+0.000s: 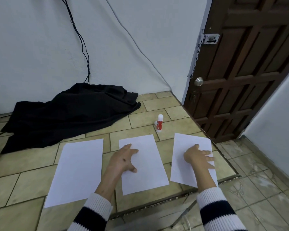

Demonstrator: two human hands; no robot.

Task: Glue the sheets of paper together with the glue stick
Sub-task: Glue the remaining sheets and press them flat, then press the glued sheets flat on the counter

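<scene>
Left hand [123, 160] and right hand [198, 155] spread flat on smooth white paper sheets [141, 164]

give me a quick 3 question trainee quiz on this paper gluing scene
1. How many sheets of paper lie on the floor?
2. True or false: the glue stick is in one of the hands.
3. Which sheet has no hand on it: A left, B middle, C right?

Key:
1. Three: left sheet, middle sheet, right sheet.
2. False; it stands upright on the tiles beyond the sheets.
3. A. The left hand rests on the middle sheet, the right hand on the right one.
</scene>
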